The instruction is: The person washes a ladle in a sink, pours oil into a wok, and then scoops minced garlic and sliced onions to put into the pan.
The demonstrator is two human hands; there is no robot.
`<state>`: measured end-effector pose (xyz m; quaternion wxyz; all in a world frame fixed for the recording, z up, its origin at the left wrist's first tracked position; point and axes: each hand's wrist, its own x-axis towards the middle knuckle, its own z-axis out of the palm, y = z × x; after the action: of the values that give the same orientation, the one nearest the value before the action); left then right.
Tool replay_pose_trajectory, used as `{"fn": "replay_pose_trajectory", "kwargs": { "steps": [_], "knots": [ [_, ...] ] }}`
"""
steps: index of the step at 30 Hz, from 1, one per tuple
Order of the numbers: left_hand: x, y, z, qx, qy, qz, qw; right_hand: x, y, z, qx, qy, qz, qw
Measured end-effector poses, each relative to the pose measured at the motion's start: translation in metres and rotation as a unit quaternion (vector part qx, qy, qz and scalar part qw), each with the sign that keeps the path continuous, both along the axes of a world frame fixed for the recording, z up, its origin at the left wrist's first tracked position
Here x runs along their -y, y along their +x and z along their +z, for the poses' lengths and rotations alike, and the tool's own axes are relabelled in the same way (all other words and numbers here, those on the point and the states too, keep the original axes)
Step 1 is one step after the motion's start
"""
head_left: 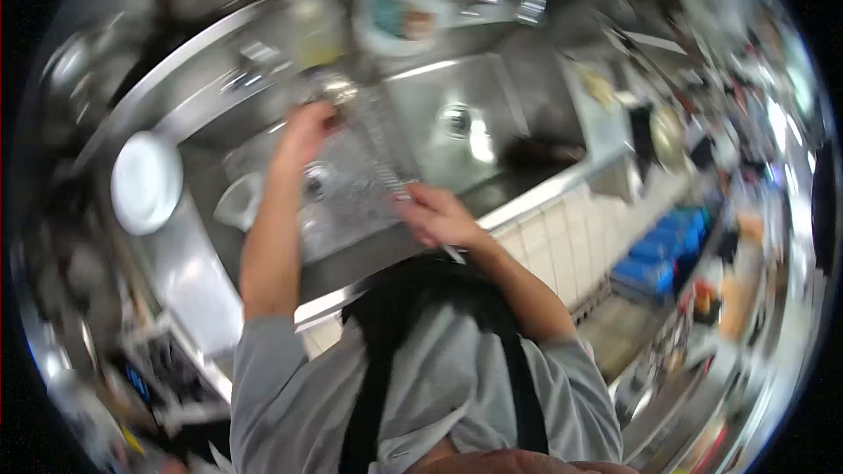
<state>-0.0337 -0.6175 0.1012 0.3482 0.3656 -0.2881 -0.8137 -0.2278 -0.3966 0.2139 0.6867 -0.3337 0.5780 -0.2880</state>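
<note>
My right hand (439, 215) is closed around a long utensil (392, 181). Its metal end looks perforated or ridged, and a pale handle end sticks out below my fingers; blur hides its exact kind. Over the left sink basin (342, 250), my left hand (307, 132) has its fingers curled, near a shiny metallic object (335, 86). Motion smears that hand, and what lies in its fingers cannot be made out. Water appears to lie in this basin, along with a white dish or container (239, 202) beside my left forearm.
To the right is a second steel basin (421, 92) with a drain. White plates (147, 183) sit on the left ledge. Behind the basins stand a bottle with yellowish liquid (316, 31) and a round pale tub (399, 22). Blue containers (659, 250) are lower right.
</note>
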Motion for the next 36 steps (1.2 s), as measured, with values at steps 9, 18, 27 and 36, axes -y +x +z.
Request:
{"fn": "replay_pose_trajectory", "kwargs": {
  "steps": [9, 18, 27, 36],
  "knots": [
    [-0.001, -0.017, 0.025, -0.007, 0.028, 0.075, 0.997, -0.005, -0.012, -0.006, 0.008, -0.073, -0.010, 0.997],
    [-0.009, -0.026, 0.021, 0.225, -0.170, 0.112, 0.953, -0.009, -0.021, -0.043, -0.297, -0.204, 0.119, 0.925],
    [0.006, -0.035, 0.032, 0.207, -0.280, 0.082, 0.934, 0.004, -0.013, 0.012, 0.140, -0.007, -0.024, 0.990],
    [0.024, -0.009, 0.019, 0.117, -0.037, 0.094, 0.988, -0.004, -0.020, 0.006, 0.282, 0.075, -0.009, 0.957]
  ]
}}
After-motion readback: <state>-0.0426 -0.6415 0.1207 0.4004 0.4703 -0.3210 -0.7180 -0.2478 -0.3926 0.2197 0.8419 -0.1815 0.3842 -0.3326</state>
